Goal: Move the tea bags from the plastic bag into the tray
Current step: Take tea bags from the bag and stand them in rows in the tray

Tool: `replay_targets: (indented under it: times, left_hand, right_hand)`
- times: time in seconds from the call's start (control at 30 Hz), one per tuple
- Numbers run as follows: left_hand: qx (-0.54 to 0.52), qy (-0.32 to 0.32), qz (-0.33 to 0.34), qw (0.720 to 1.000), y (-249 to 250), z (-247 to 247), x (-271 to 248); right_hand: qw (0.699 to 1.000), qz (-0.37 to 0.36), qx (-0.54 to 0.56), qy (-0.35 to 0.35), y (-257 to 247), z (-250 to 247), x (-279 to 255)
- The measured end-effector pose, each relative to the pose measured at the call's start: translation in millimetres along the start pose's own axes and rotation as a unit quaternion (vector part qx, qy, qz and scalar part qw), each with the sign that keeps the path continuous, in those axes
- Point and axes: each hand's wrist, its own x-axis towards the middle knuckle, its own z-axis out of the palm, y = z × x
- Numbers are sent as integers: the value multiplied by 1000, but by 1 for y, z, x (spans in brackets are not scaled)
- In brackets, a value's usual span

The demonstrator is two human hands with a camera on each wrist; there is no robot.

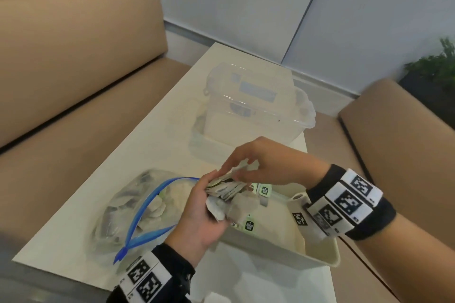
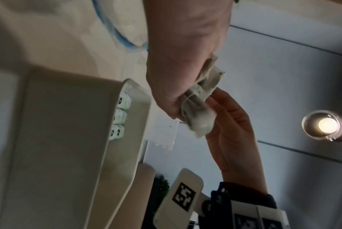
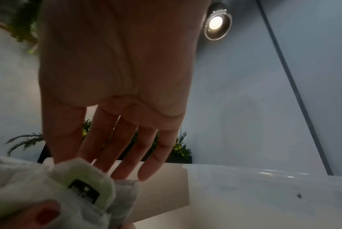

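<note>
My left hand (image 1: 209, 194) grips a bundle of white tea bags (image 1: 222, 190) over the near left corner of the beige tray (image 1: 320, 257). From above, my right hand (image 1: 237, 172) pinches a tea bag at the top of that bundle. In the left wrist view the bundle (image 2: 200, 114) sits between my left hand (image 2: 178, 96) and the right hand's fingers (image 2: 221, 108). Green-tagged tea bags (image 1: 249, 226) lie in the tray. The clear plastic bag (image 1: 138, 206) with a blue zip lies open to the left, with more tea bags inside.
A clear plastic lidded box (image 1: 253, 108) stands at the far end of the white table (image 1: 157, 138). Tan padded benches (image 1: 73, 69) run along both sides. The tray reaches the table's right edge.
</note>
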Motion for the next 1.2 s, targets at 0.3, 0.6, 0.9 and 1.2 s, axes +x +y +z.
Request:
replay_targets:
  times: [0.3, 0.6, 0.9, 1.2]
  left_hand:
    - [-130, -4, 37, 991, 11, -9, 8]
    - [-64, -30, 81, 994, 27, 3, 3]
    - [-40, -49, 79, 995, 29, -13, -9]
    - [-27, -31, 84, 996, 33, -18, -15]
  right_hand:
    - [975, 95, 81, 183, -2, 0, -43]
    - [977, 159, 139, -30, -21, 112, -128]
    - [985, 167, 48, 23, -5, 232, -121]
    - [989, 127, 31, 77, -15, 255, -141]
